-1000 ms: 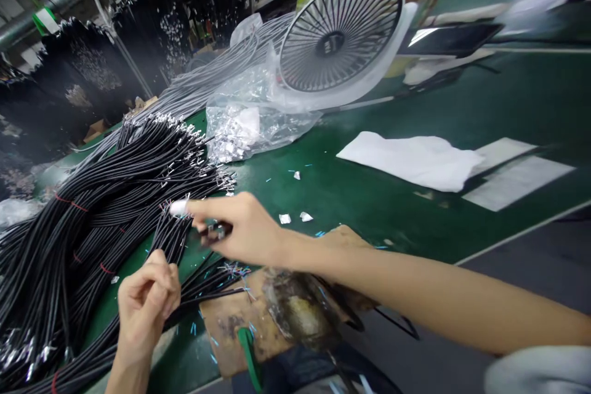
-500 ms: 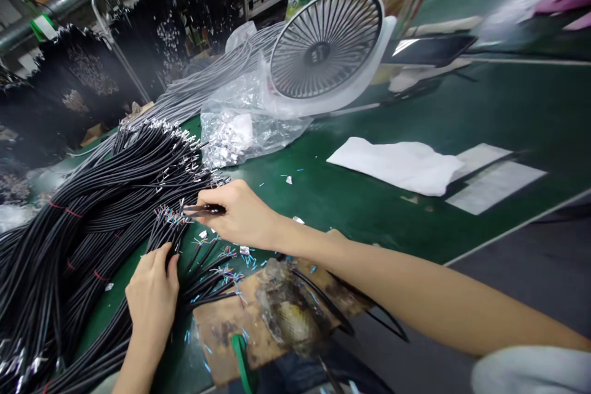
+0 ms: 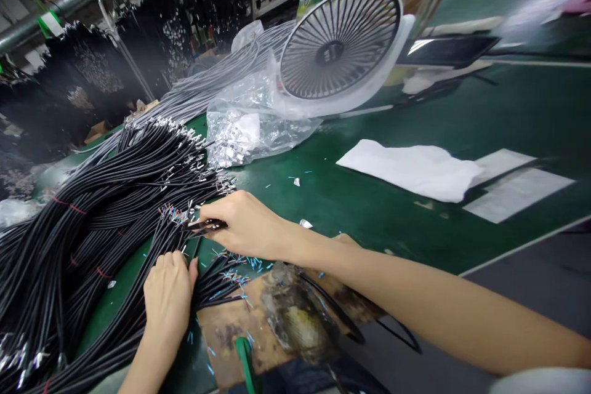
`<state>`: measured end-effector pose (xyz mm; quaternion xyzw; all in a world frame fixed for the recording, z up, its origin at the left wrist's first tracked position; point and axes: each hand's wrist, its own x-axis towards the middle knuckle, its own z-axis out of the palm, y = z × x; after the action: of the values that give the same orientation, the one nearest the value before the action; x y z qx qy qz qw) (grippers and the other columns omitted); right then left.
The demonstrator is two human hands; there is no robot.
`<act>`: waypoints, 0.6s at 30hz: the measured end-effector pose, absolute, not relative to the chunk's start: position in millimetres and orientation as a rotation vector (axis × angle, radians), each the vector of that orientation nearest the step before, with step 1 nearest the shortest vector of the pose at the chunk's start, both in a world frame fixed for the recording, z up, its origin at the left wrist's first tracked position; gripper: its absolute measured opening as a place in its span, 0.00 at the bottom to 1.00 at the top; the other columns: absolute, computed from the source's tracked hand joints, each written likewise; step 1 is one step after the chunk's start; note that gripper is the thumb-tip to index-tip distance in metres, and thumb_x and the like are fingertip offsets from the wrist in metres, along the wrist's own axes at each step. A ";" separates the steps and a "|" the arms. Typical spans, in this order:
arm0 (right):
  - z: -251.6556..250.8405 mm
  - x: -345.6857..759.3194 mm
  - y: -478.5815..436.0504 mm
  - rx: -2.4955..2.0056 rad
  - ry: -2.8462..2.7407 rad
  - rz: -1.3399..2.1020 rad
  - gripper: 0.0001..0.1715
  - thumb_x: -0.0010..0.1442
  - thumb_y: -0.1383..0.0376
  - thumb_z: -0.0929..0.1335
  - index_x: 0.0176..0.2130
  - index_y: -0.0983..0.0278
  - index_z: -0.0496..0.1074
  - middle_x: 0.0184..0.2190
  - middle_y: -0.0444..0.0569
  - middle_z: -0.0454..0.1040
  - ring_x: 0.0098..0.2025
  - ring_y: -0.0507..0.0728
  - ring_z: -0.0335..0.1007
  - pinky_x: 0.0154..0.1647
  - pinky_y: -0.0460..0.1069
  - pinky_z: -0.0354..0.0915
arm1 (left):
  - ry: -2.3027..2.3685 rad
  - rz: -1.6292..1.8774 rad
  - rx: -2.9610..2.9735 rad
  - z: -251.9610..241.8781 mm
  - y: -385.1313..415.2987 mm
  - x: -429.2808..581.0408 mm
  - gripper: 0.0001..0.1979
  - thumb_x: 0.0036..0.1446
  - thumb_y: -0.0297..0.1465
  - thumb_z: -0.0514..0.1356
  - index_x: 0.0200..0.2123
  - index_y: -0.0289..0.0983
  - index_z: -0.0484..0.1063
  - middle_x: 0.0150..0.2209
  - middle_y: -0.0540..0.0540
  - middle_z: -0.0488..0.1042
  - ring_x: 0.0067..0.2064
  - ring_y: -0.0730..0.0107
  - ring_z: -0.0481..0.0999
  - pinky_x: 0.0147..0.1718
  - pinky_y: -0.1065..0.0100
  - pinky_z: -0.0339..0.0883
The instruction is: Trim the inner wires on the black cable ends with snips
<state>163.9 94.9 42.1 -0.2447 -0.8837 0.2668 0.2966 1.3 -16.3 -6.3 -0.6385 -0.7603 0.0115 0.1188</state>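
My left hand [image 3: 168, 295] is closed, fingers curled around a black cable [image 3: 196, 250] whose end rises past my thumb. Just above it, my right hand [image 3: 240, 221] grips dark tweezers [image 3: 210, 225], their tips slightly apart and pointing left at the cable end. Right behind the tips lies a bundle of black cables [image 3: 173, 234] with stripped, coloured wire ends. More cables with bare coloured wires [image 3: 221, 280] lie right of my left hand. My fingers partly hide the held cable.
Large bundles of black cables [image 3: 92, 191] fill the left of the green table. A clear bag of small silvery pieces [image 3: 240, 138], a fan [image 3: 341, 43] and a white cloth [image 3: 406, 166] lie behind. A stained board [image 3: 226, 332] with a green clamp handle [image 3: 245, 360] is at the front.
My left hand has moved right and slightly down from the bundle's wire ends, now with a single cable end showing. The tweezers have shifted slightly down and right. The view has shifted a little.
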 end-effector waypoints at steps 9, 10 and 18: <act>47.0 163.3 90.5 -0.795 -2.493 0.723 0.05 0.57 0.75 0.66 0.31 0.67 0.71 0.26 0.48 0.73 0.26 0.51 0.62 0.25 0.45 0.45 | -2.372 -0.972 -1.933 5.4 -15.0 5.5 0.10 0.60 0.34 0.53 0.43 0.37 0.64 0.25 0.53 0.71 0.24 0.75 0.72 0.21 0.77 0.63; 45.8 162.5 89.7 -0.790 -2.481 0.746 0.06 0.57 0.75 0.66 0.31 0.67 0.71 0.26 0.47 0.72 0.26 0.51 0.62 0.25 0.44 0.45 | -2.365 -1.191 -1.892 6.2 -15.3 6.5 0.14 0.59 0.35 0.54 0.48 0.38 0.63 0.28 0.51 0.73 0.26 0.75 0.73 0.23 0.77 0.65; 25.5 156.6 85.5 -0.474 -2.308 1.026 0.06 0.54 0.75 0.68 0.31 0.66 0.74 0.24 0.44 0.71 0.25 0.49 0.63 0.27 0.42 0.54 | -2.264 -1.425 -2.085 3.5 -23.1 2.8 0.15 0.61 0.32 0.53 0.51 0.42 0.67 0.33 0.48 0.71 0.30 0.75 0.70 0.28 0.75 0.65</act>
<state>156.6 85.5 25.5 -0.1769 -0.8616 0.3830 0.2823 2.8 -23.1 3.5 -0.6100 -0.6623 -0.4168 -0.1248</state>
